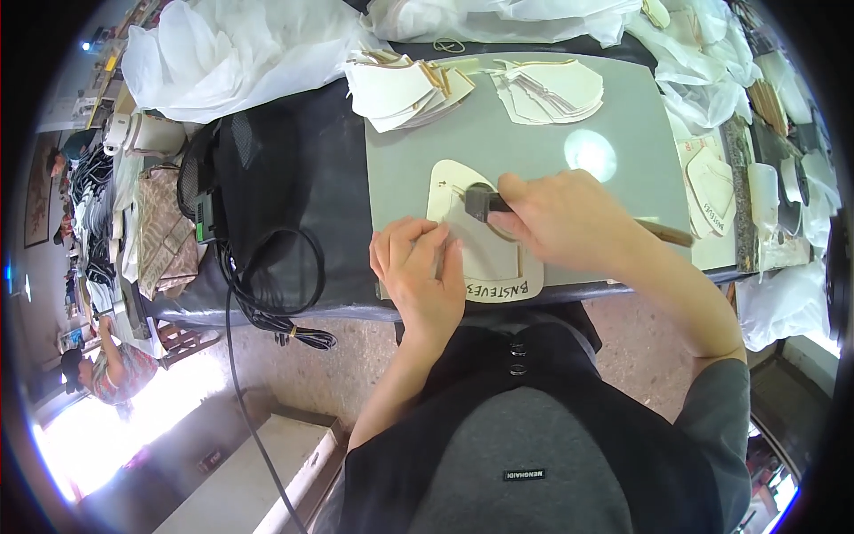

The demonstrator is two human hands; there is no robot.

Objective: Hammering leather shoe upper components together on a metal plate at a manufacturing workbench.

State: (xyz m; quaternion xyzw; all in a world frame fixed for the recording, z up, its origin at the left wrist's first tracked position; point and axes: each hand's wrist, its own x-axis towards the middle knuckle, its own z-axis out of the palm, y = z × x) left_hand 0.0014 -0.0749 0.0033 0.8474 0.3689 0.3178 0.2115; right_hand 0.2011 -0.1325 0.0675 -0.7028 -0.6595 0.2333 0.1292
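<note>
A cream card template (498, 279) with cut-out slots and handwriting lies near the front edge of a grey-green board. On its left edge rests my left hand (416, 270), fingers apart and bent a little, holding nothing. My right hand (565, 218) is closed around a hammer with a dark, blocky head (479, 201). That head is over the upper middle of the template; whether it touches cannot be made out. A wooden stick end (667, 233) shows beyond my right wrist, in line with the hammer. My right hand and forearm hide part of the board.
Two fanned stacks of white cut pieces, one left (400, 89) and one right (551, 89), lie on the board's (623, 116) far side. A black mesh bag (240, 160) and coiled cables (276, 294) are left. White plastic bags (240, 53) line the back.
</note>
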